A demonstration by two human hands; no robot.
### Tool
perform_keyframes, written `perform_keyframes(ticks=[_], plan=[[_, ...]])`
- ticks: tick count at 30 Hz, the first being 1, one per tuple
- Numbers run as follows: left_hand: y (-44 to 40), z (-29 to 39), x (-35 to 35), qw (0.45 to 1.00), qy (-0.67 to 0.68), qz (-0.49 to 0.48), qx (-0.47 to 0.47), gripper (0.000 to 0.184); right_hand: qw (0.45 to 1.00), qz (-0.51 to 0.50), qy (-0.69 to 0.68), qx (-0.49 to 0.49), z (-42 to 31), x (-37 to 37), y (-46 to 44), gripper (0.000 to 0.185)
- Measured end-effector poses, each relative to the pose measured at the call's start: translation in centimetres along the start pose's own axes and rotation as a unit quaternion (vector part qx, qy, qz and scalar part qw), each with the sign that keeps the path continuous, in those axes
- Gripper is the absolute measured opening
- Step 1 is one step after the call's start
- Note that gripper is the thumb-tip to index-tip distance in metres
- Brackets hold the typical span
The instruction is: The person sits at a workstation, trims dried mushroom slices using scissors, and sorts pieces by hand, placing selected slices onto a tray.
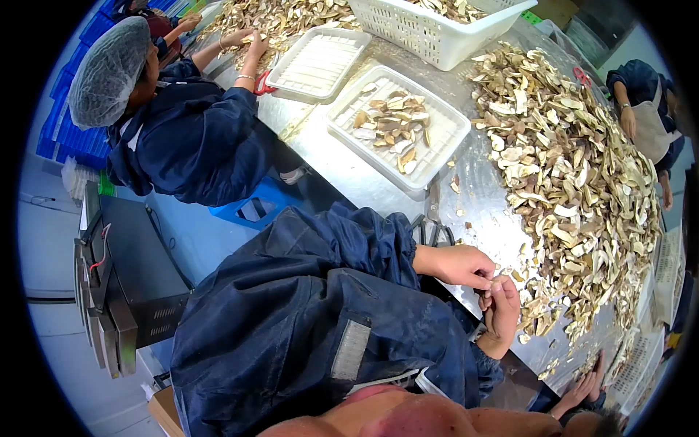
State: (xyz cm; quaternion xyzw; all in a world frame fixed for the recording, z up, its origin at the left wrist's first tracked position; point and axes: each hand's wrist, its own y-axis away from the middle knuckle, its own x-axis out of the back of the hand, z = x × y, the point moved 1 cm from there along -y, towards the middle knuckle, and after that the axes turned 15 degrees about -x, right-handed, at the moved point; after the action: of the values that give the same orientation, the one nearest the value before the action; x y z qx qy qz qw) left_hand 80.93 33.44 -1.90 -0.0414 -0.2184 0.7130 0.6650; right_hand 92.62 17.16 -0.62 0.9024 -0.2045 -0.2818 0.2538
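My left hand (460,266) and my right hand (502,309) meet at the fingertips over the table's near edge, both closed in a pinch. Whatever sits between the fingers is too small and covered to make out. Just beyond them spreads a large heap of dried mushroom slices (575,197), with loose bits around its border. Dark-handled scissors (440,231) lie beside my left wrist, blades toward the tray. A white tray (340,124) on the steel table (349,169) holds a small group of mushroom slices (393,125).
Another white tray (320,62) and a white perforated basket (408,30) stand farther back. A co-worker in a hair net (109,73) handles slices at left, near red-handled scissors (263,83). Other people work across the table and at lower right. A blue stool (255,211) stands below the table.
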Motion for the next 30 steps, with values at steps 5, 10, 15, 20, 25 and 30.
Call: perform_keyframes(ticks=[5, 10, 15, 20, 25, 30], plan=[[-0.02, 0.13, 0.07, 1.0, 0.002, -0.007, 0.007, 0.028, 1.0, -0.004, 0.0, 0.0, 0.14, 0.19, -0.11, 0.009], [0.04, -0.02, -0.04, 1.0, -0.007, -0.009, 0.003, 0.028, 1.0, -0.01, -0.002, 0.003, 0.22, 0.26, -0.11, 0.009], [0.04, -0.23, -0.09, 1.0, -0.008, -0.008, -0.004, 0.029, 1.0, -0.014, -0.002, 0.003, 0.09, 0.18, -0.03, 0.01], [0.04, -0.13, -0.09, 1.0, -0.005, -0.008, -0.002, 0.029, 1.0, -0.009, -0.005, 0.003, 0.07, 0.07, 0.05, 0.01], [0.01, -0.08, -0.06, 1.0, -0.001, -0.003, -0.006, 0.028, 1.0, -0.002, -0.012, 0.005, 0.07, 0.04, -0.06, 0.009], [0.03, -0.12, 0.02, 1.0, -0.009, -0.003, -0.012, 0.027, 1.0, -0.011, -0.005, 0.013, -0.01, -0.02, -0.1, 0.008]])
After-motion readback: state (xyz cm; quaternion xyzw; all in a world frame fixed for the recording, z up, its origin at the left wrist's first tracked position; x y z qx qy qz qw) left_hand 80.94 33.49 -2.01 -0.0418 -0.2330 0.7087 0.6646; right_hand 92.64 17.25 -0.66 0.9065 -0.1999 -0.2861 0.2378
